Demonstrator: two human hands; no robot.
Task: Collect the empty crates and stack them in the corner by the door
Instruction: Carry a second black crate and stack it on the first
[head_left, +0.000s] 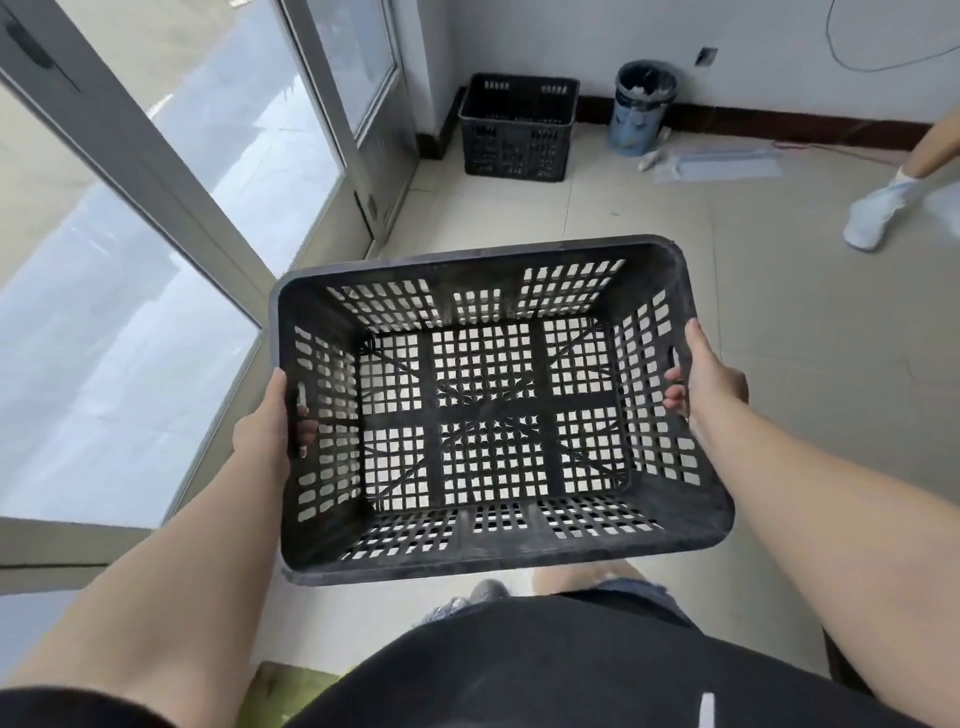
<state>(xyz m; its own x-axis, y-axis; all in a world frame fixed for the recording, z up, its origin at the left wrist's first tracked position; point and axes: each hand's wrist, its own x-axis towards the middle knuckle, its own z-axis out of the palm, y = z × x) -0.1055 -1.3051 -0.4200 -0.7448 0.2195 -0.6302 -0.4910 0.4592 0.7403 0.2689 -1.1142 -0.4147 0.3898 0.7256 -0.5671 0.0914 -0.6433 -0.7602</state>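
- I'm mid-carry: my left hand (262, 426) and right hand (709, 384) each grip a handle slot of the empty black crate (493, 410), fingers hooked through, holding it in the air in front of me.
- It sits mouth up, long axis running left to right, slightly skewed.
- Next, I judge: walk to the corner crate (519, 127) by the door (363, 78), line up the rims and lower mine into it.

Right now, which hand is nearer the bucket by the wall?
Right. The right hand grips the crate's side below the bucket; the left hand holds the far side.
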